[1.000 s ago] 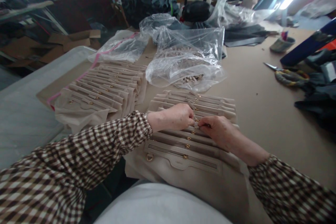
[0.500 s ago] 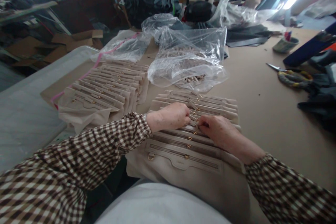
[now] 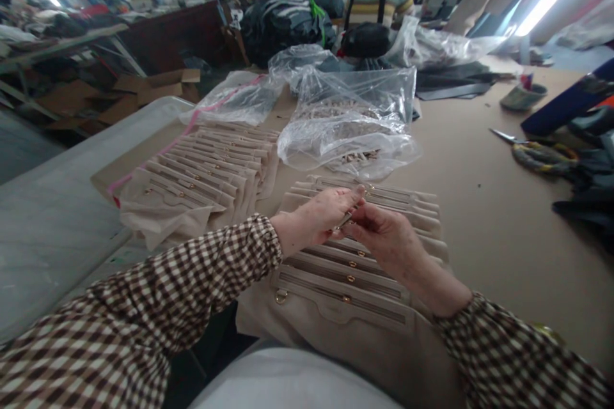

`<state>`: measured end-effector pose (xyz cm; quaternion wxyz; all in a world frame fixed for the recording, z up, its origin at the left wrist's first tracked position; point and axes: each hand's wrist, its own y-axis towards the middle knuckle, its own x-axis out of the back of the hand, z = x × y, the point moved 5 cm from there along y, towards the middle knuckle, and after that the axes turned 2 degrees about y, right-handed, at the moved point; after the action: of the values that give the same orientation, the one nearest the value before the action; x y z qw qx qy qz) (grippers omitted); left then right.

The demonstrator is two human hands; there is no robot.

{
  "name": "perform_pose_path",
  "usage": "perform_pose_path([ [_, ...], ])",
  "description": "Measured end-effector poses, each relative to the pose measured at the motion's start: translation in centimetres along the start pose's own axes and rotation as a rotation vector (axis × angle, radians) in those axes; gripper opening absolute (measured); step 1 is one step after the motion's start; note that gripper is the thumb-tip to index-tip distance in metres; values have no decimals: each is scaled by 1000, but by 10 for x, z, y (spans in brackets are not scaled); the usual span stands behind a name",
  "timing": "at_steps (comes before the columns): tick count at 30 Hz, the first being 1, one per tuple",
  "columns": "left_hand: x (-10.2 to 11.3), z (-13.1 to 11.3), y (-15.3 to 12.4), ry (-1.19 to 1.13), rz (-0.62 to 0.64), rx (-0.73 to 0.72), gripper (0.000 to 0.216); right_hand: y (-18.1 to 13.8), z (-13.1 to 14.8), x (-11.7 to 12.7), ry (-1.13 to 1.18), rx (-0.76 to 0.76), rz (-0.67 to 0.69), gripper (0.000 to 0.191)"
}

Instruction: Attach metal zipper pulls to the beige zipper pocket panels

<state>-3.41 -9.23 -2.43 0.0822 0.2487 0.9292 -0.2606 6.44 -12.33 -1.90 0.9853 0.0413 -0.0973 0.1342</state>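
Observation:
My left hand (image 3: 320, 217) and my right hand (image 3: 384, 236) meet just above a fanned stack of beige zippered fabric panels (image 3: 364, 268) right in front of me. Both hands are closed in a pinch on one small thin piece (image 3: 343, 222), probably a zipper pull tab; it is too small to name for sure. Each beige panel carries a zipper with a gold slider. A second fanned stack of the same panels (image 3: 201, 172) lies to the left. Beyond my hands sits a clear plastic bag of small beige pieces (image 3: 348, 121).
More clear bags (image 3: 235, 99) and dark fabric lie farther back on the brown table (image 3: 489, 204). Scissors (image 3: 508, 136) and a small bowl (image 3: 520, 96) are at the right, beside dark cloth. A grey surface (image 3: 52, 217) lies on my left. People sit at the back.
Both hands have lifted off the panel stack and moved slightly up and toward each other, now pinching a small piece in the air. The camera has tilted up a little.

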Motion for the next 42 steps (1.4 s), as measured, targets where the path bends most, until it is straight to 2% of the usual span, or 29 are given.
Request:
perform_pose_path([
  [2, -1, 4, 1, -2, 76, 0, 43, -1, 1, 0, -7, -2, 19, 16],
  [4, 1, 5, 0, 1, 99, 17, 46, -2, 3, 4, -57, -8, 9, 17],
  [9, 5, 9, -10, 61, 89, 121, 46, -9, -3, 27, -115, -111, -141, 13],
  [13, 1, 12, -22, 210, 144, 127, 37, -21, -14, 30, -3, -194, -84, 15],
  [17, -2, 8, -26, 493, 137, 72, 21, -34, -19, 29, -66, -257, 4, 26],
  [19, -4, 4, -25, 699, 136, 13, 22, -38, -21, 30, -249, -247, 31, 25],
  [23, -11, -4, -20, 1170, 120, -186, 20, -40, -22, 31, -606, -98, 83, 17],
  [26, -13, -3, -20, 1354, 122, -229, 19, -40, -27, 29, -744, -86, 128, 23],
  [37, -16, 4, -16, 1665, 127, -256, 22, -33, -23, 20, -921, -116, 187, 15],
  [42, -4, 2, -16, 1628, 74, -214, 19, -32, -28, 21, -929, -92, 186, 14],
])
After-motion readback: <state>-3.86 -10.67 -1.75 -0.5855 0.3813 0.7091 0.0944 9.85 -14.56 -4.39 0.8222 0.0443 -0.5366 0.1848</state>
